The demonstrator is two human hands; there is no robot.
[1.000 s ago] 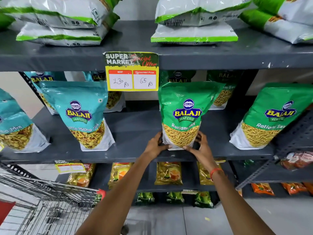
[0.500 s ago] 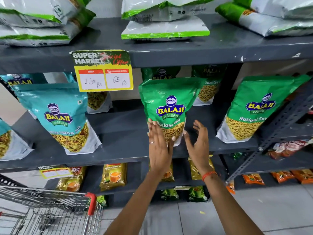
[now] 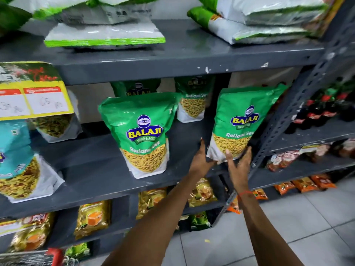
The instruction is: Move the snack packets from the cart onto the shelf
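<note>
A green Balaji snack packet stands upright at the right end of the grey middle shelf. My left hand grips its lower left corner. My right hand presses against its lower front and right edge. Another green packet stands free in the middle of the same shelf, left of my hands. Two more green packets stand behind it. A corner of the wire cart with its red handle shows at the bottom left.
A teal packet stands at the left, under a yellow price tag. White-and-green bags lie on the upper shelf. Yellow packets fill the lower shelf. A slanted steel upright borders the shelf's right end, with dark bottles beyond.
Both hands have left the middle green packet and moved right onto the right-hand green packet. The view has swung to the right, so the cart is nearly out of sight.
</note>
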